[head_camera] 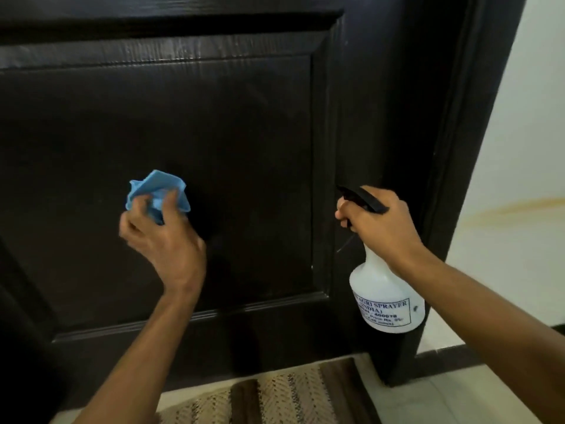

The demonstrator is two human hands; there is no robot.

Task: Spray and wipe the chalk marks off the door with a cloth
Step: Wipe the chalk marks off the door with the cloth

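A dark brown panelled door [232, 123] fills most of the view. My left hand [162, 237] grips a crumpled blue cloth [157, 189] and holds it against the lower middle of the recessed panel. To the right, my right hand [382, 221] grips the black trigger head of a white spray bottle [385, 298] with blue lettering. The bottle hangs upright in front of the door's right stile, its nozzle pointing left. A faint pale mark [344, 244] shows on the stile just left of the bottle's neck. The panel surface looks dark, with no plain chalk lines visible.
The dark door frame [455, 166] runs down the right side, with a pale wall [519, 166] beyond it. A brown and beige striped doormat [275, 393] lies on the light tiled floor [452, 399] at the foot of the door.
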